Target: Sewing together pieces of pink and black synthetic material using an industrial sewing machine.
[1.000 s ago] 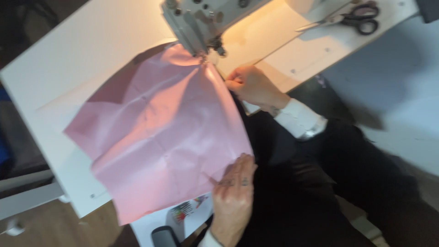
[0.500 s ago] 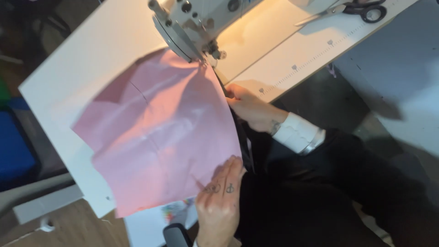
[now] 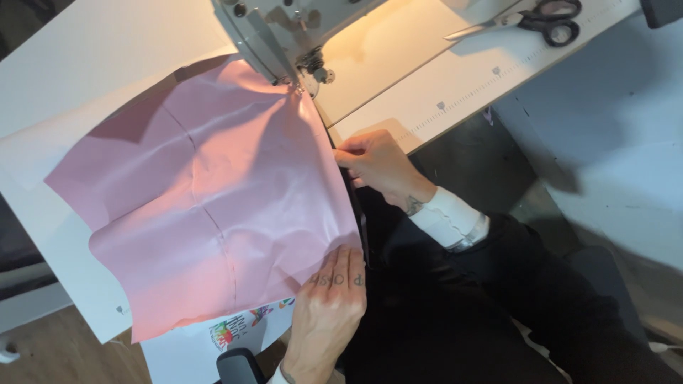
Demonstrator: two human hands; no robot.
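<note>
While the pink fabric (image 3: 206, 206) lies spread over the white sewing table (image 3: 64, 92), its far corner sits under the presser foot of the grey sewing machine (image 3: 284, 35). Right hand (image 3: 380, 167) pinches the fabric's right edge just below the needle, fingers closed on the hem. Left hand (image 3: 329, 313) rests flat, fingers loosely curled, on the near corner; hands well apart. Step in hand looks like feeding an edge seam. Whether the needle is down cannot be told, that area being shadowed. Next move likely calls for keeping the edge taut and straight between both hands. Black scissors (image 3: 544, 16) lie far right, untouched.
</note>
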